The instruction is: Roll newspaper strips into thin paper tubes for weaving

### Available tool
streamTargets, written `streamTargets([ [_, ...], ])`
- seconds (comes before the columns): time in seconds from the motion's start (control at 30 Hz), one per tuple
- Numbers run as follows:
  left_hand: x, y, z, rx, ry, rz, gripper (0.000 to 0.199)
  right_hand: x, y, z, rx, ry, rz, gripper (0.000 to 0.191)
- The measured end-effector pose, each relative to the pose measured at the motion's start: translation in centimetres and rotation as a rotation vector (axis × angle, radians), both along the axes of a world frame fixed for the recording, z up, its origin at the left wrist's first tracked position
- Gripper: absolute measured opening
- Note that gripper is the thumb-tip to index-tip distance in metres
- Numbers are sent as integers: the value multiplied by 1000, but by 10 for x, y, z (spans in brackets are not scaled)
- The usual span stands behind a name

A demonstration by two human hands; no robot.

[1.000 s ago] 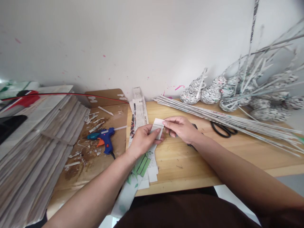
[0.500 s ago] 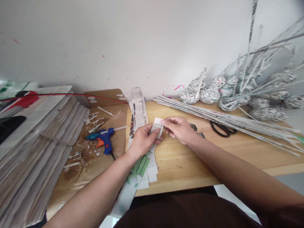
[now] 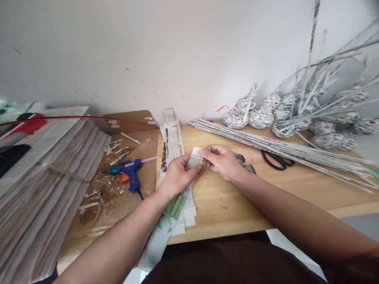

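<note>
A strip of white printed paper [image 3: 195, 156], its end squared off and crossed by a dark line, is pinched between both hands over the table. My left hand [image 3: 179, 173] is closed on it, thumb on top and fingers underneath. At the paper's upper right corner, my right hand [image 3: 220, 159] grips the edge between thumb and fingers. Below my left hand lie overlapping newspaper strips [image 3: 174, 144], and a white strip with green print [image 3: 161, 236] runs toward the table's front edge. My left hand and forearm hide part of this pile.
To the left are a blue glue gun [image 3: 132, 173] among paper scraps on a cardboard sheet [image 3: 148, 146] and a tall newspaper stack [image 3: 53, 169]. Rolled paper sticks [image 3: 266, 144], black-handled scissors [image 3: 278, 161] and woven paper shapes [image 3: 262, 114] are on the right.
My left thumb has slid slightly across the paper, and both hands keep hold of it at nearly the same spot. The other things stay where they were.
</note>
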State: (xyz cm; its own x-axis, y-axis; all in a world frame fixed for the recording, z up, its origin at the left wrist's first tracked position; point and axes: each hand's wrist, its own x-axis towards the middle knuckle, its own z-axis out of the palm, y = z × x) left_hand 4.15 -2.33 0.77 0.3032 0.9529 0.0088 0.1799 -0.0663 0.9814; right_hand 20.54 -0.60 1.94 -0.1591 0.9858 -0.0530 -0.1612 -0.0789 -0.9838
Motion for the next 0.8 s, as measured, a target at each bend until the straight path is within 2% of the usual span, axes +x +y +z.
streamTargets([
  [0.27, 3, -4, 5, 26, -29, 40, 27, -4, -2, -4, 54, -31, -38, 40],
  [0.57, 5, -3, 6, -92, -143, 12, 29, -7, -6, -5, 104, -39, 3, 39],
  [0.73, 4, -2, 9, -129, -185, 42, 32, 2, -4, 0, 168, -84, 130, 28],
  [0.8, 5, -2, 10, -135, -179, 51, 31, 4, -3, 3, 217, -152, 139, 26],
])
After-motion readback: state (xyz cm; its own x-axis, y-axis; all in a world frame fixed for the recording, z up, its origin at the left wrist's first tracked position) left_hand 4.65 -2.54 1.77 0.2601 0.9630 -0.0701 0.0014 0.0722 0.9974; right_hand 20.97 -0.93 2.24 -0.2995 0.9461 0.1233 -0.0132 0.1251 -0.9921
